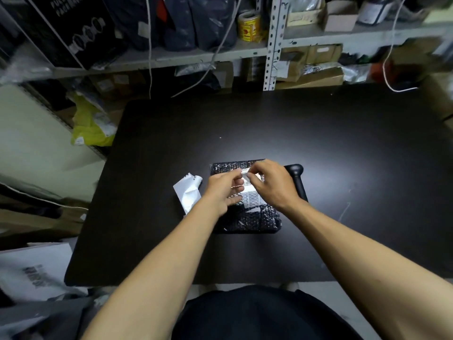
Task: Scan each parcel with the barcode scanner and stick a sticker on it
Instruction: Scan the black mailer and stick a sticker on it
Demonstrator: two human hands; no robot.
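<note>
Fingertips of the left hand (224, 188) and right hand (270, 184) pinch a small sticker (245, 173) above the bubble-wrap parcel (247, 217) lying mid-table; it looks flimsy and tacky, best held by its edges

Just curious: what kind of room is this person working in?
Probably a parcel packing or stock room: metal shelves crammed with boxes, a bubble-wrapped parcel and a barcode scanner on the table.
</note>
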